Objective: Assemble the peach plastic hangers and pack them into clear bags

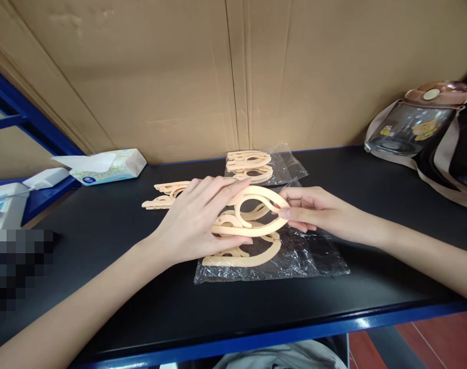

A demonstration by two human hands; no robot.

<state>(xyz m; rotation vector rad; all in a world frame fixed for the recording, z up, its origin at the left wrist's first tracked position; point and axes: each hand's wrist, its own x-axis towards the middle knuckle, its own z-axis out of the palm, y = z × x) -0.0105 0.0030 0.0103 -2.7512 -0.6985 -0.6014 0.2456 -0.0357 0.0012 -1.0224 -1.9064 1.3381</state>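
Observation:
A beige plastic folding hanger (256, 230), folded into a long loop, is held between both hands above the table. My left hand (195, 218) is closed around its left end, thumb below and fingers over the top, hiding that end. At the curved right end, my right hand (318, 207) pinches the rim between thumb and fingers. Directly beneath lies a clear plastic bag (310, 264) with another beige hanger (249, 261) in or under it. More folded hangers (158, 201) lie beyond my left hand, partly covered by it.
At the back, a stack of beige hangers (249, 163) rests by a clear bag (289, 164) against the cardboard wall (172, 77). A tissue pack (118, 166) lies back left. A strapped water bottle (414, 128) stands back right. The black table (160, 318) has a blue front edge.

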